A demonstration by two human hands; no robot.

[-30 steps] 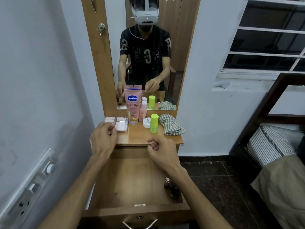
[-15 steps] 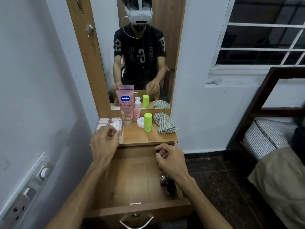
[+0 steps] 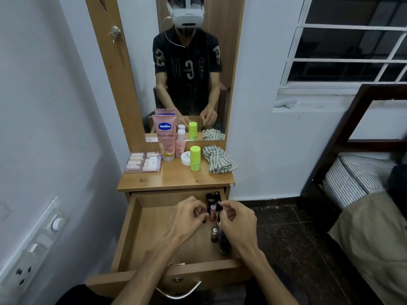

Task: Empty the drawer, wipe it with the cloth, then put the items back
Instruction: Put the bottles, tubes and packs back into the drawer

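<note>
The wooden drawer [image 3: 134, 236] is pulled out, with several small cosmetic bottles [image 3: 214, 234] standing along its right side. Both hands are down inside it at the back right. My left hand [image 3: 187, 219] is curled with its fingertips pinched on a small dark bottle [image 3: 204, 220]. My right hand [image 3: 236, 220] is curled beside a pink-capped bottle [image 3: 212, 211], fingertips at the black bottles [image 3: 211, 199]; whether it grips one is unclear. The striped cloth [image 3: 218, 160] lies crumpled on the tabletop [image 3: 174, 179] at the right.
On the tabletop stand a Vaseline tube [image 3: 165, 137], a pink bottle [image 3: 180, 144], a white jar [image 3: 185, 159], a green bottle [image 3: 195, 158] and a clear box [image 3: 144, 162]. A mirror [image 3: 191, 69] is behind. A wall is left, a bed [image 3: 361, 194] right.
Both hands have dropped from the tabletop edge into the drawer and come together at the small bottles. The left hand has left the clear box. The view has tilted down.
</note>
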